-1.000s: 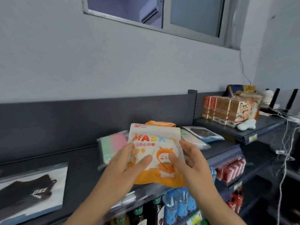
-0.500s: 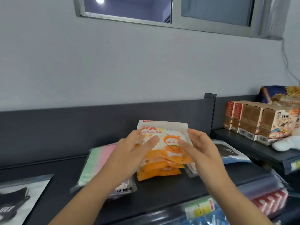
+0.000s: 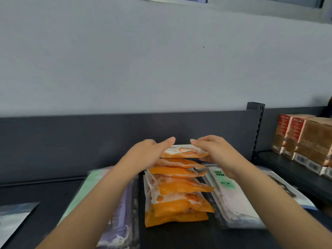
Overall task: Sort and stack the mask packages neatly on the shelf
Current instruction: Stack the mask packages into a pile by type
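Observation:
A stack of several orange-and-white mask packages lies in the middle of the dark shelf. The top orange package rests on that stack, held between both hands. My left hand grips its left edge, fingers reaching over the far side. My right hand pinches its right edge, fingers on top and thumb beneath. The stack is uneven, with the lower packages fanned out toward me.
A pastel green-and-purple package pile lies left of the stack, partly under my left forearm. A white "FACE MASK" pack lies to the right, with another pack beyond it. Brown-and-red boxes stand on the neighbouring shelf. A black-mask package lies at far left.
Both hands carried the orange package forward and laid it flat on the orange stack. The view has dropped and moved closer to the shelf.

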`<state>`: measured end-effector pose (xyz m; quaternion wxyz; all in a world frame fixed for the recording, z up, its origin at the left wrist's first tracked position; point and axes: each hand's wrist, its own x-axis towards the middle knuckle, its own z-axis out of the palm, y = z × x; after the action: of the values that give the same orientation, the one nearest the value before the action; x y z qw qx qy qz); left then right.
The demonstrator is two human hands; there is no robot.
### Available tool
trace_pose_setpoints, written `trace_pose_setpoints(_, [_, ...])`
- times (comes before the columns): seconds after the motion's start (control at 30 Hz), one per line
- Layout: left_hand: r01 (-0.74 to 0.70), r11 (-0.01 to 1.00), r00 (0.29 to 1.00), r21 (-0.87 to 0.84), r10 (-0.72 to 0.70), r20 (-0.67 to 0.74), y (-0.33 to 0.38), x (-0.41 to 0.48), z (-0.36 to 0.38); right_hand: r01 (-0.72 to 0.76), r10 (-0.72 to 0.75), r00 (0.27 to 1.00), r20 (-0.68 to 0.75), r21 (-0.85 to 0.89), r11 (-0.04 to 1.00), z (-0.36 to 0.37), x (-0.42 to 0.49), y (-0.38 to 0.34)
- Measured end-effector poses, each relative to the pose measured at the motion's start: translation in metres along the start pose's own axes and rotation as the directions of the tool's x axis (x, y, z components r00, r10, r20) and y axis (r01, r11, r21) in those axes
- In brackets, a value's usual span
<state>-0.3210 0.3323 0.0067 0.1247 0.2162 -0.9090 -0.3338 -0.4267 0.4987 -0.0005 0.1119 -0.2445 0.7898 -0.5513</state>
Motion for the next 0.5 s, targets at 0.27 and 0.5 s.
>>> trace_pose_setpoints(0.27, [0.122, 0.99, 0.993, 0.073, -0.121, -0.014, -0.021, 0.019, 0.025, -0.01, 0.04, 0.984, 0.171, -0.175, 0.985, 0.01, 0.035, 0.031])
trace_pose_setpoints(0.5, [0.207, 0.977, 0.977, -0.048, -0.209, -0.049, -0.021, 0.026, 0.028, -0.026, 0.042, 0.974, 0.225, -0.074, 0.997, 0.012, 0.051, 0.035])
